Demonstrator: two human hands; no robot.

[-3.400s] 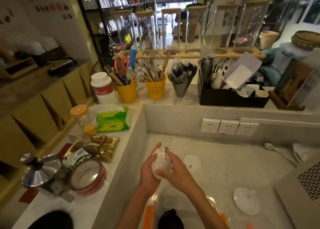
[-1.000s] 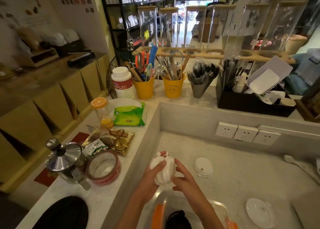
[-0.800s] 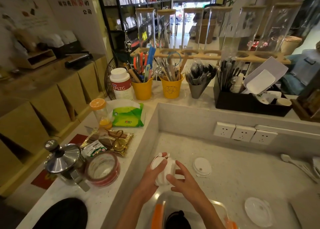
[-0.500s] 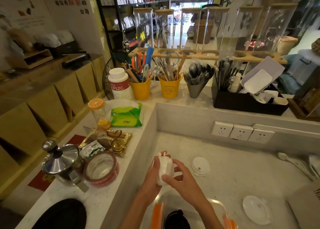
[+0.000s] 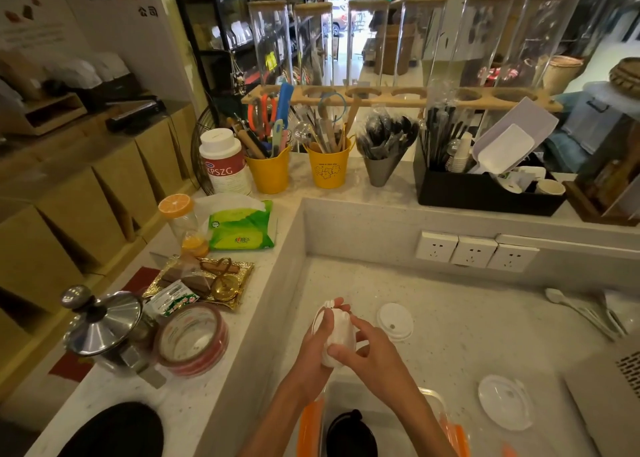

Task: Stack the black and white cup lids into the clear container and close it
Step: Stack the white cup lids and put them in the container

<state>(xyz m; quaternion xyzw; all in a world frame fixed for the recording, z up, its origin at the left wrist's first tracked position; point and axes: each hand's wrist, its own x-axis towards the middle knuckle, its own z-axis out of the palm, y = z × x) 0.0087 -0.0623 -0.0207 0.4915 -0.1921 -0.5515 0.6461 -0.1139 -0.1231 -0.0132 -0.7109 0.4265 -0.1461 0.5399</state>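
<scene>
Both hands hold a stack of white cup lids (image 5: 336,335) on edge above the lower counter. My left hand (image 5: 313,349) cups the stack from the left and my right hand (image 5: 369,354) grips it from the right. Just below the hands stands the clear container (image 5: 433,397) with orange clips, black lids (image 5: 351,436) inside it. One white lid (image 5: 394,321) lies flat on the counter to the right of the hands. A clear round lid (image 5: 505,406) lies further right.
The raised ledge on the left carries a steel pot (image 5: 104,328), a tape roll (image 5: 192,340), a gold tray (image 5: 201,280) and a green wipes pack (image 5: 242,228). Wall sockets (image 5: 474,252) face the counter. White spoons (image 5: 581,309) lie far right beside a grey appliance (image 5: 609,397).
The hands have kept the white lid stack between them, shifting grip and turning it slightly. The view has drifted a little; the lids on the counter have not moved.
</scene>
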